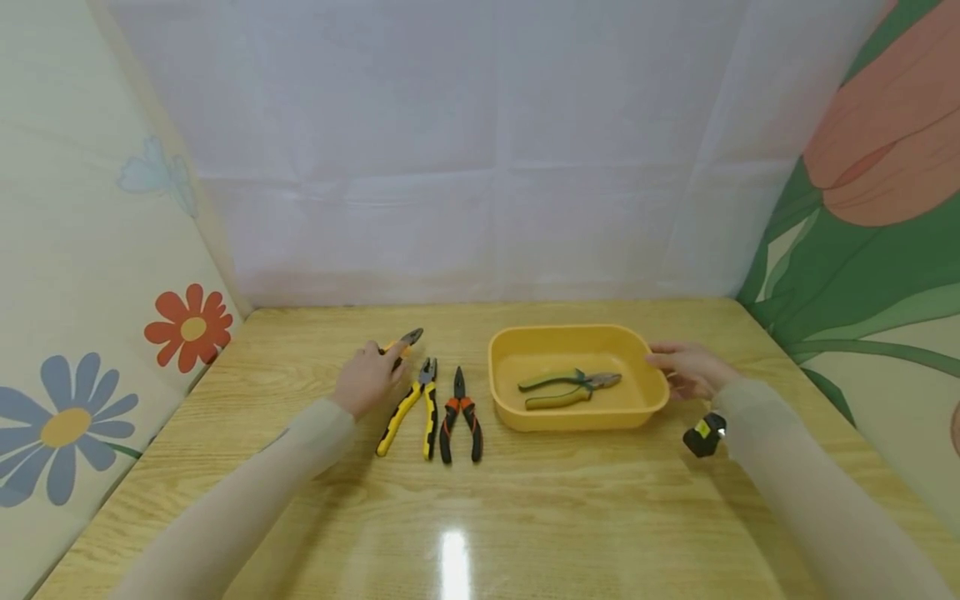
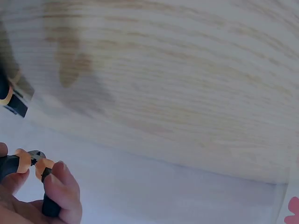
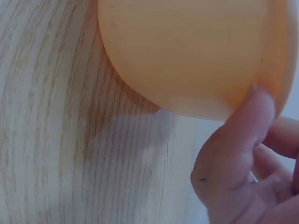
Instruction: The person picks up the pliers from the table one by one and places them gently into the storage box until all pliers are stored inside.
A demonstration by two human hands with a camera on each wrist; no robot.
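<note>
My left hand [image 1: 367, 379] grips a pair of pliers with black and orange handles [image 2: 23, 161] at the back left of the table. In the left wrist view, fingers and thumb curl round the two spread handles; in the head view only the dark jaws [image 1: 412, 336] and a bit of handle show past the fingers. On the right, my right hand [image 1: 690, 368] pinches the right rim of a yellow plastic basin [image 1: 577, 418], thumb on the inner side. Inside the basin lies a pair of green-handled pliers [image 1: 558, 401].
Between left hand and basin lie yellow-and-black pliers [image 1: 427, 377] and red-and-black needle-nose pliers [image 1: 459, 385], handles towards me. A small black block with a yellow patch [image 1: 702, 437] is by the right wrist. A pale sheet [image 1: 480, 167] hangs behind the wooden table [image 1: 570, 517].
</note>
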